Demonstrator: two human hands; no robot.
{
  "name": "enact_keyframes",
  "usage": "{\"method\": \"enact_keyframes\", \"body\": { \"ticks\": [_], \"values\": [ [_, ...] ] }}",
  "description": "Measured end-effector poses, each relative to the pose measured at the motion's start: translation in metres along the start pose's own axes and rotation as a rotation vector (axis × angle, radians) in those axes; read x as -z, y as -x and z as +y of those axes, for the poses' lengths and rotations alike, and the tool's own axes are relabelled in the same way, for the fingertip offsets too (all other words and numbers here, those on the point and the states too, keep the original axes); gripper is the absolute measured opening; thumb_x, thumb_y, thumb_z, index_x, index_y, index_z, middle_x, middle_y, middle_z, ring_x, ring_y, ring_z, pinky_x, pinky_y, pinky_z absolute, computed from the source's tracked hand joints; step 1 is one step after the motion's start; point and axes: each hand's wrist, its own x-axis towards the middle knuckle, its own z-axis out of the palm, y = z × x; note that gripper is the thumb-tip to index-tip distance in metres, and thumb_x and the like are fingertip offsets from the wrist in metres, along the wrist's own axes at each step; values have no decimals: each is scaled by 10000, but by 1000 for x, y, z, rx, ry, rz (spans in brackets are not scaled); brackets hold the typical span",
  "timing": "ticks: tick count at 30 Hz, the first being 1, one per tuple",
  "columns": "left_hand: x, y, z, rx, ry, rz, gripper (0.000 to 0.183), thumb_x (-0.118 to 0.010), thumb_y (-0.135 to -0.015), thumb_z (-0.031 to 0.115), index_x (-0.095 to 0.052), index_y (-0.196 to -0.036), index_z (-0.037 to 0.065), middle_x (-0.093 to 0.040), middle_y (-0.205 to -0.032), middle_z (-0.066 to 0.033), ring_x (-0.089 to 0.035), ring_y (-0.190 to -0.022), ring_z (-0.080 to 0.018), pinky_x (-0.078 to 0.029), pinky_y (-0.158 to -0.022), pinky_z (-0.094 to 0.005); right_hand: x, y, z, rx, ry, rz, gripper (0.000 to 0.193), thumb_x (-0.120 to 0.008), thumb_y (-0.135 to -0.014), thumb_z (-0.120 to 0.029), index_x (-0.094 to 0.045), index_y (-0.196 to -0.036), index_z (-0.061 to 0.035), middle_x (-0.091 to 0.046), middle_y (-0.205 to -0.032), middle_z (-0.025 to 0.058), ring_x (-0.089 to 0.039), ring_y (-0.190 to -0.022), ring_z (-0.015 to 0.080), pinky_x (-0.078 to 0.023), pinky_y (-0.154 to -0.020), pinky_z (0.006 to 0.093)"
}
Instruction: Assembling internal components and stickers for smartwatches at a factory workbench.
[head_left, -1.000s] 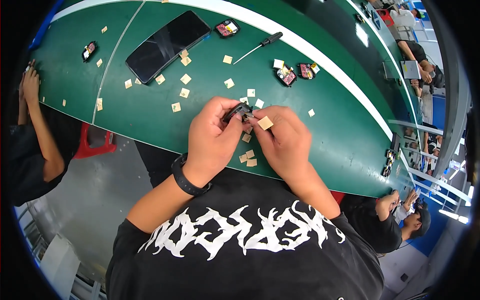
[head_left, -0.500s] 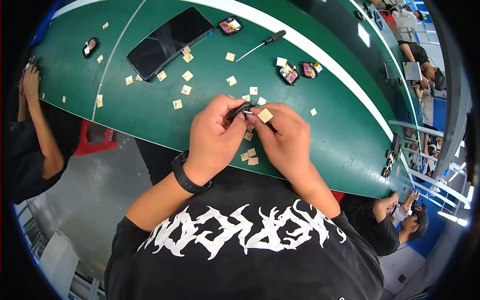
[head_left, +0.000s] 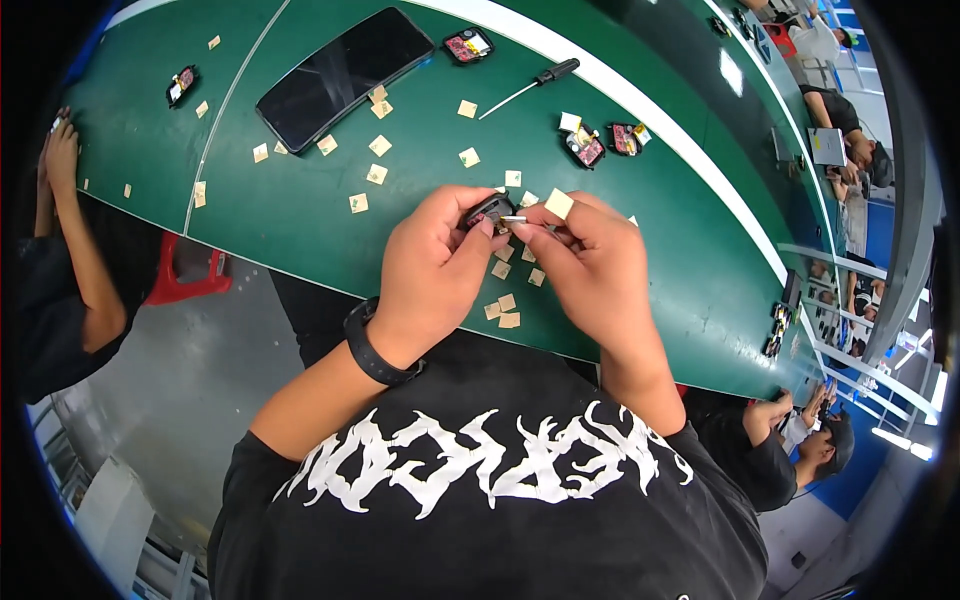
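Note:
Between the thumb and fingers of my left hand (head_left: 436, 258) is a small black device casing (head_left: 487, 209), open, with a reddish circuit board partly showing inside. My right hand (head_left: 592, 268) pinches a small silvery flat part (head_left: 514, 219) at the casing's right side; its exact kind is hard to make out. A pale yellow square sticker (head_left: 559, 204) clings to my right index finger. Under and around both hands, several similar square stickers (head_left: 508, 320) lie on the green table (head_left: 420, 290).
A large black phone (head_left: 345, 78) lies beyond my hands. Farther right are a screwdriver (head_left: 530, 88) and open device casings (head_left: 582, 142), with another casing (head_left: 467, 46) near the phone. A person's hand (head_left: 62, 155) rests at the left table edge. Another person (head_left: 775, 450) sits at right.
My right hand has drawn slightly right, and the silvery part now sticks out more clearly from the casing. The casing has tilted, showing more of its inside.

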Motion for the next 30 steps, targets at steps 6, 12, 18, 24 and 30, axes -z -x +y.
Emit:
{"method": "enact_keyframes", "body": {
  "ticks": [6,12,18,24,30],
  "values": [
    [-1,1,1,-25,36,-8,213,-516,-1023,-44,-548,-1232,-66,-653,-1140,-96,-677,-1034,-155,-581,-973,-330,11,-2,-4,130,60,-80,127,-762,-813,-15,-661,-886,11,-634,-846,119,-646,-733,312,-513,-637,378],
    [-3,0,-7,-104,20,49,159,-585,-992,-36,-594,-1149,-59,-710,-997,-80,-696,-891,-103,-565,-776,-250,-5,10,-8,299,342,68,274,-775,-744,-11,-677,-994,-64,-668,-930,67,-691,-769,283,-562,-638,382],
    [-2,2,-8,-157,-84,56,158,-588,-984,-41,-601,-1141,-49,-719,-965,-75,-692,-863,-94,-562,-746,-253,-13,9,-6,337,321,77,347,-775,-708,-7,-689,-1039,-64,-672,-950,78,-688,-759,286,-557,-635,384],
    [2,4,-7,-45,-43,-35,213,-503,-1020,-67,-541,-1229,-56,-661,-1166,-118,-655,-1070,-145,-545,-963,-302,-8,1,-8,105,-6,-60,156,-747,-835,-18,-719,-988,-18,-670,-878,109,-694,-754,284,-552,-642,360],
    [3,3,-14,-150,-18,-12,193,-549,-994,-45,-578,-1184,-67,-717,-1009,-105,-698,-890,-116,-577,-840,-279,-14,-3,1,-171,-317,-36,89,-782,-850,-6,-751,-929,17,-673,-821,87,-694,-718,172,-532,-617,303]
  ]
}}
